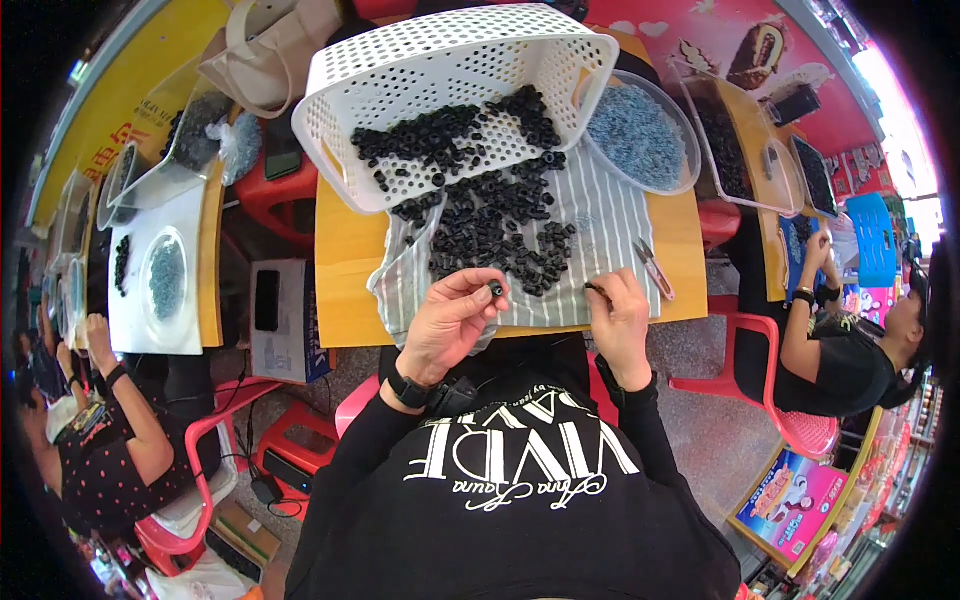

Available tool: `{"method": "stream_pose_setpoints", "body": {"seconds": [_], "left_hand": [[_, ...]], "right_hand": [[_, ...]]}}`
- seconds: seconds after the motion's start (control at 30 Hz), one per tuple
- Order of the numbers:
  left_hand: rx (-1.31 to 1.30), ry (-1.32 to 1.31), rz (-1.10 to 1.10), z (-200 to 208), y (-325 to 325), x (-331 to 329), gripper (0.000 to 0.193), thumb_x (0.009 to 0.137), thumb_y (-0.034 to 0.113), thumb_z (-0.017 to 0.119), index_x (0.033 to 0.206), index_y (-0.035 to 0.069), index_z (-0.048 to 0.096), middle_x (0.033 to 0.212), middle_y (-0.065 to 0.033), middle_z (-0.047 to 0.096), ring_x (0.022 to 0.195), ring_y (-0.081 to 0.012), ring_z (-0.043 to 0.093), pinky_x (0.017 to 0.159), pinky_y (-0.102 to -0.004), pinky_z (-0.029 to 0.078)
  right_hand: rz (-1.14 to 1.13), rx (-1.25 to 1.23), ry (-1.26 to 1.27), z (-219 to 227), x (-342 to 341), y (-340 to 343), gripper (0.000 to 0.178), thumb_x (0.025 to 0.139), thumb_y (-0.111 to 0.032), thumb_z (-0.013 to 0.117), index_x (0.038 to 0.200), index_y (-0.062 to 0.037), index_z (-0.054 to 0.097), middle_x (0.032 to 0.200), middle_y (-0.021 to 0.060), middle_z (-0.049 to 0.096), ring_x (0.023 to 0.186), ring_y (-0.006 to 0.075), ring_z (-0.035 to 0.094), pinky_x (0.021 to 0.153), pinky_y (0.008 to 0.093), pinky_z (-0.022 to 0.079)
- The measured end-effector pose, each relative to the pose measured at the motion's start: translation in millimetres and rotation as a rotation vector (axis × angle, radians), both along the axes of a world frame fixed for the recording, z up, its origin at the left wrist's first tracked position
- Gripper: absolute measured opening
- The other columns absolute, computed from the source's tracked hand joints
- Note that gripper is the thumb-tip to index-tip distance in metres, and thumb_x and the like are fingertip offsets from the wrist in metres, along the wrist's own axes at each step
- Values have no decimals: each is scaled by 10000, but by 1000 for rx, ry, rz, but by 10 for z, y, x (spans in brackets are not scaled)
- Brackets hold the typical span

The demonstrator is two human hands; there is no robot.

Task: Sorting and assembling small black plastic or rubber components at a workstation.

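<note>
Evidently, in the head view, the left hand (462,305) pinches a small black part (496,289) between thumb and forefinger, its hollow end showing, above the near edge of a striped cloth (615,215). The right hand (622,308), fingers curled, appears to pinch a dark piece (597,290) at its fingertips, apart from the left. A loose heap of black parts (500,225) lies on the cloth between the hands and a tilted white basket (430,82); snips (656,272) rest on the surface (345,290) just beside the right hand. The part looks light and fairly stiff, perhaps rubber or plastic, unlikely to break but easy to drop or roll. A thumb-and-fingertip hold around its outer wall, leaving the open end clear, should suit it.
</note>
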State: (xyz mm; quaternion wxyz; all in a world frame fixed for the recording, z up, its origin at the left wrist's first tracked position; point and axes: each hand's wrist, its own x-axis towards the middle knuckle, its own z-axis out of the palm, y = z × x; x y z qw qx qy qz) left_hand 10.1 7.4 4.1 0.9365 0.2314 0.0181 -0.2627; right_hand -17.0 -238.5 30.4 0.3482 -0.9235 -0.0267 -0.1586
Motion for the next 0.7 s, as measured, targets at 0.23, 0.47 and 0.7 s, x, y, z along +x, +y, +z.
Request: {"method": "stream_pose_setpoints", "body": {"seconds": [0.23,0.47,0.7], "left_hand": [[45,-22,-14,14,37,-23,230,926,24,601,1148,-30,623,1037,-131,652,862,-173,641,755,-238,526],[55,4,14,37,31,-68,224,915,19,618,1136,-8,647,974,-104,682,839,-167,655,741,-249,521],[50,-17,8,23,37,-73,230,901,-2,631,1130,-10,653,948,-90,683,816,-151,651,734,-244,524]], "right_hand": [[239,788,171,259,25,433,156,818,132,604,938,41,639,886,48,600,802,96,562,711,229,444],[380,898,208,209,68,757,146,818,117,639,941,39,641,881,55,597,770,103,577,664,229,450],[367,706,165,218,83,757,131,794,124,650,885,32,631,814,62,613,745,130,618,652,252,488]]}}
